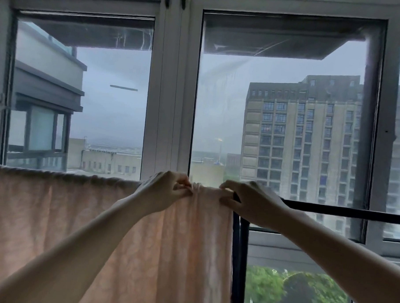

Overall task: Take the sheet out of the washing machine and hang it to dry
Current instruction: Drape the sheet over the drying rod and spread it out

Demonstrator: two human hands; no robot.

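Observation:
A pale pink sheet (42, 213) hangs over a black horizontal rail (343, 211) in front of the windows, draped from the left edge of view to about the middle. My left hand (167, 191) pinches the bunched top fold of the sheet on the rail. Close beside it, my right hand (249, 201) grips the sheet's right end where it meets the bare rail. Both arms reach up and forward. The washing machine is out of view.
A black upright post (240, 263) of the drying rack stands under the rail just right of the sheet. Large white-framed windows (171, 93) sit close behind the rack. Outside are tall buildings and trees below.

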